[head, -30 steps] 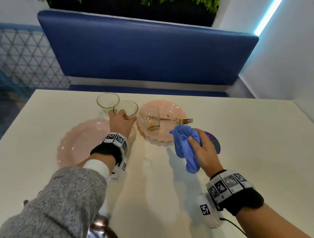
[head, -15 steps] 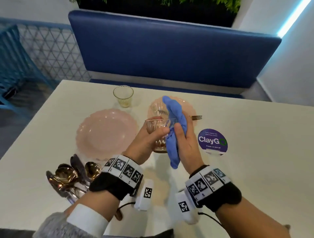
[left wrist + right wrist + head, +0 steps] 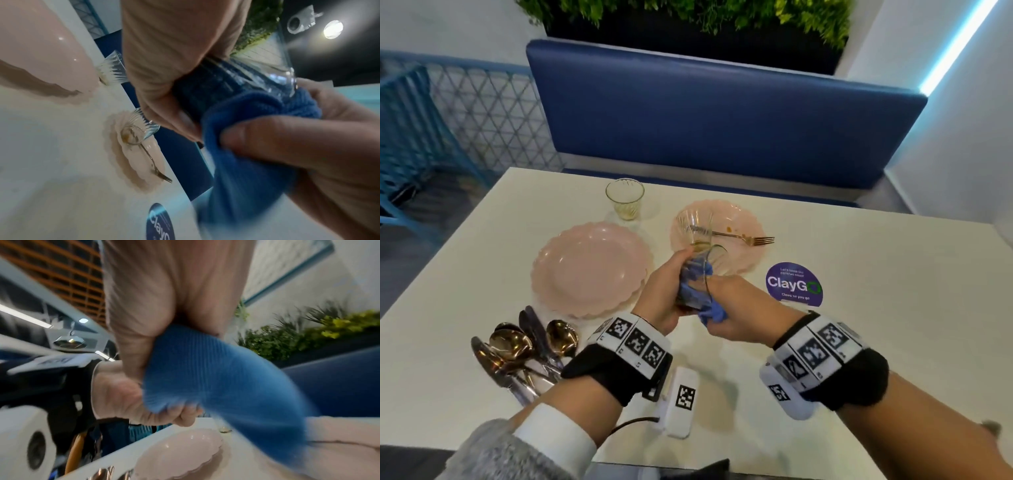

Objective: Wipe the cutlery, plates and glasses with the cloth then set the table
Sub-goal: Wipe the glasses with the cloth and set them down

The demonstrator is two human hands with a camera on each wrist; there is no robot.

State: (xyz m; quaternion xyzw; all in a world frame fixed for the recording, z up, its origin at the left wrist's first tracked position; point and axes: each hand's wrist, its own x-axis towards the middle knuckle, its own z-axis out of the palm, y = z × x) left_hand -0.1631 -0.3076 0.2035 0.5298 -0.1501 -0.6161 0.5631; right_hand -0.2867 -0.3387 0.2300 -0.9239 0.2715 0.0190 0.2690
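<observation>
Cloth point(image 3: 697, 274) inside hand-held glass point(image 3: 717, 263)

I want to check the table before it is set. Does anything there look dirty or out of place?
Yes. The far pink plate carries brown food spots, a used fork and a glass with yellowish residue at its bottom. The glass near the bench also shows residue. The cutlery lies in a loose heap. Nothing looks spilled or broken.

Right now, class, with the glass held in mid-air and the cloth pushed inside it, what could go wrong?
1. The left hand alone grips the glass while the right hand works the blue cloth inside; it might slip and drop onto the table.
2. It is held close to the dirty plate and its standing glass; a swing could knock them.
</observation>
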